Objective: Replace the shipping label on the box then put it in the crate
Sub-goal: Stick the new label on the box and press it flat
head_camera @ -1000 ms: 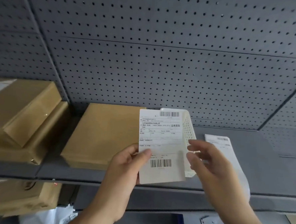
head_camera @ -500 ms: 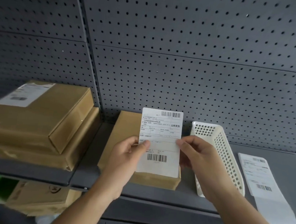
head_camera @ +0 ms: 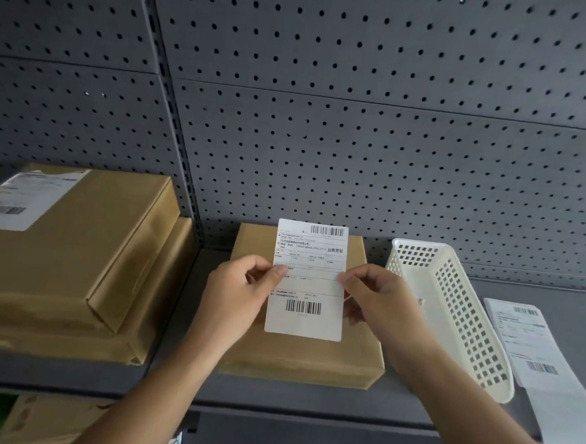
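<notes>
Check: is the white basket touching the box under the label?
Apart. Head view shows a strip of bare grey shelf between the white basket and the box.

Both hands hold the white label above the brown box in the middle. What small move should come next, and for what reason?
Probably lower the label flat onto the top of the box and press it down. The left hand and right hand pinch its two side edges, it hangs roughly squared over the box, and the box top shows no label yet. The white crate waits beside it.
</notes>
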Motion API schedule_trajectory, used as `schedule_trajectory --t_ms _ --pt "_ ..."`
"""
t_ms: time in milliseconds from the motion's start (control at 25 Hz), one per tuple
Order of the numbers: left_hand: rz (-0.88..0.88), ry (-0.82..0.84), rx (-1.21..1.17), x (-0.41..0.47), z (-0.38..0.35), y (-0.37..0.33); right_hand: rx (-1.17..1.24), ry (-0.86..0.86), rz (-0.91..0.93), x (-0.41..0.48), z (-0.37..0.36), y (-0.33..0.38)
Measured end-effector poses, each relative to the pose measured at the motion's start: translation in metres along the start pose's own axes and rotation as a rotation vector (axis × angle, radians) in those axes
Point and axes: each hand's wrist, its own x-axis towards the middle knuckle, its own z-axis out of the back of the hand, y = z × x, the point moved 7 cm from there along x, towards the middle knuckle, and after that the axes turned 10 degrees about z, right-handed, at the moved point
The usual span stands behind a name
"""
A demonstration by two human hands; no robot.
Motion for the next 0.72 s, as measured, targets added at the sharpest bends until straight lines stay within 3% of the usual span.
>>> schedule_trajectory --t_ms 400,720 --pt "-0.002 -0.077 0.402 0.041 -0.019 0.007 -0.359 -0.015 0.01 0.045 -0.005 -0.021" --pt "0.003 -0.064 0.48 0.049 -0.022 0.009 -0.5 0.045 0.013 0.053 -0.009 -0.022"
